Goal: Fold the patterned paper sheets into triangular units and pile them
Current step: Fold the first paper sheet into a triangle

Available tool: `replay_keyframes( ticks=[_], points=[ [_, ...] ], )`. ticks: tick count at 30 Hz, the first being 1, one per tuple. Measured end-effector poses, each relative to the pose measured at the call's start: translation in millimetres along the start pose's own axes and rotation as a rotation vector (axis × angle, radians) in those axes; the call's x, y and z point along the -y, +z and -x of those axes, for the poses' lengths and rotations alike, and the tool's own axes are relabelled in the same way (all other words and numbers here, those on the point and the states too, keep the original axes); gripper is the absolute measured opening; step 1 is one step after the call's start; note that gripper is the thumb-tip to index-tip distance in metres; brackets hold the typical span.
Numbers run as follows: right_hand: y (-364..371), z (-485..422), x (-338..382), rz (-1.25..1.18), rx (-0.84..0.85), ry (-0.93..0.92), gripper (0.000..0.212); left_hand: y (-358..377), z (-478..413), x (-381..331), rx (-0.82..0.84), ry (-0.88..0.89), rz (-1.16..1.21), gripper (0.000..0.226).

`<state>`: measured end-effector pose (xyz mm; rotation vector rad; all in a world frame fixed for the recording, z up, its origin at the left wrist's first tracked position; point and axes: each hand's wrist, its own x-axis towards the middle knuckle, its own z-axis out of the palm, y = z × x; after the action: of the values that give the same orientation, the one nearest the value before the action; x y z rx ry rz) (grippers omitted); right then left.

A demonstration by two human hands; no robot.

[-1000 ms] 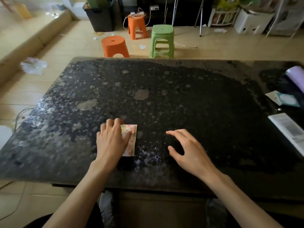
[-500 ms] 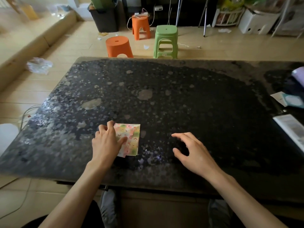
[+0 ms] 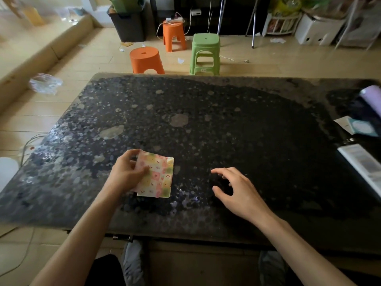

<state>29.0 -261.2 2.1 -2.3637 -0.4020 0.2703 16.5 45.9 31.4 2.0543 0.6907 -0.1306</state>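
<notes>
A small stack of patterned paper sheets (image 3: pixel 158 178), pink, yellow and green squares, lies on the dark speckled table (image 3: pixel 226 129) near its front edge, left of centre. My left hand (image 3: pixel 125 172) pinches the stack's left side, thumb on top and fingers curled at its far left corner. The stack's left edge looks slightly raised. My right hand (image 3: pixel 235 188) hovers over the table to the right of the stack, fingers spread and loosely bent, holding nothing. No folded triangular units are visible.
At the table's right edge lie a printed booklet (image 3: pixel 362 164), a teal and white packet (image 3: pixel 360 127) and a lilac roll (image 3: pixel 373 98). Beyond the far edge stand two orange stools (image 3: pixel 146 59) and a green stool (image 3: pixel 205 52).
My left hand slid back off the sheets to their left side and now pinches them, uncovering most of the stack. My right hand stayed hovering to the right, barely shifting.
</notes>
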Motion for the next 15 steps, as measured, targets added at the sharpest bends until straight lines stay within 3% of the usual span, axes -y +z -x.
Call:
replay_keyframes(
  ticks=[3,5,7,9,15],
  points=[
    [1,-3,3,-0.133,-0.035,0.033,0.040,5,10,-9,0.170,-0.021,0.383,0.052],
    [1,-5,10,-0.372,-0.045,0.101,0.037,23,19,-14,0.255,-0.007,0.528,0.049],
    [-1,-6,18,-0.653,-0.007,0.175,0.034,48,30,-19,0.313,0.003,0.574,0.045],
    [-5,-4,22,-0.769,0.003,0.198,0.028,72,41,-23,0.366,-0.001,0.599,0.041],
    [-16,1,3,-0.735,-0.097,0.327,0.014,107,52,-31,0.452,0.028,0.564,0.033]
  ],
)
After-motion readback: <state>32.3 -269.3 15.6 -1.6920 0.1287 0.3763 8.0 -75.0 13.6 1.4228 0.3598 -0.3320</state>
